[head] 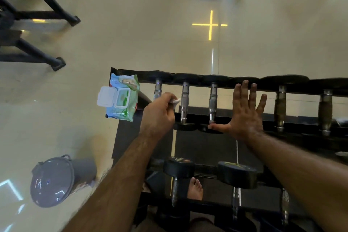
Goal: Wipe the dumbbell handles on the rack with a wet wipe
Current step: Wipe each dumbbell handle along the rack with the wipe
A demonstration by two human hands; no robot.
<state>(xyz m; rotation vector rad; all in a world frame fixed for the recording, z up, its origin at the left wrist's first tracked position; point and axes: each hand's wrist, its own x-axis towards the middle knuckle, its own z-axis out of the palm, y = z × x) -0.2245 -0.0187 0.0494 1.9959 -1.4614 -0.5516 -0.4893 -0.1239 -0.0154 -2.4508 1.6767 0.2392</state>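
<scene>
A black dumbbell rack (244,118) runs across the middle, its top tier holding several dumbbells with chrome handles. My left hand (160,114) grips a crumpled white wet wipe (175,101) over the leftmost handle (157,89), right beside the second handle (184,100). My right hand (244,111) is spread flat with straight fingers over the rack, covering the fourth dumbbell, its thumb touching the near end of the third handle (212,101). A green and blue wet wipe pack (122,98) with its white lid flipped open lies on the rack's left end.
The lower tier holds more dumbbells (178,168). A grey lidded bin (54,181) stands on the floor at lower left. Black equipment frames (47,17) occupy the upper left. A bare foot (195,188) shows below the rack. The pale floor beyond bears a yellow cross.
</scene>
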